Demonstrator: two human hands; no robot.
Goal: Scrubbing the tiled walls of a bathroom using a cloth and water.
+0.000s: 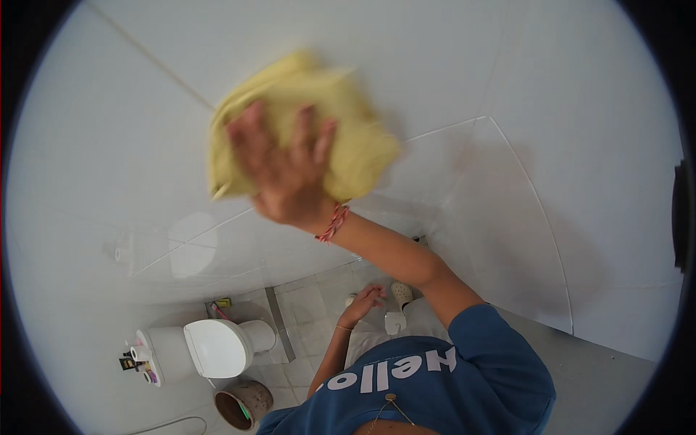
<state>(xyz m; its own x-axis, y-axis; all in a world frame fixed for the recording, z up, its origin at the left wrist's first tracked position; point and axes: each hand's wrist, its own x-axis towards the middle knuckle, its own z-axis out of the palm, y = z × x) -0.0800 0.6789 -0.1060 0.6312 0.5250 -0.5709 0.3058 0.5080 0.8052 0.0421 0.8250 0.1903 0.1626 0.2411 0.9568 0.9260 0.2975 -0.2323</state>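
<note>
My right hand (288, 168) presses a folded yellow cloth (353, 130) against a white tiled wall (435, 60). Its fingers are spread over the cloth, and both are blurred. A red braided bracelet (333, 224) circles that wrist. Lower down, my left hand (365, 304) hangs in front of my legs, fingers loosely bent and a little apart, with nothing visible in it. Just right of it is a small white object (395, 323) that I cannot identify. Below, a beige clog (402, 296) shows on my foot.
A white toilet (217, 348) with its lid down stands at the lower left. Small items, including a paper roll (140, 353), sit on its tank. A brown bin (255, 399) is beside it. A low grey ledge (278, 326) crosses the tiled floor (310, 304). Walls meet at the right.
</note>
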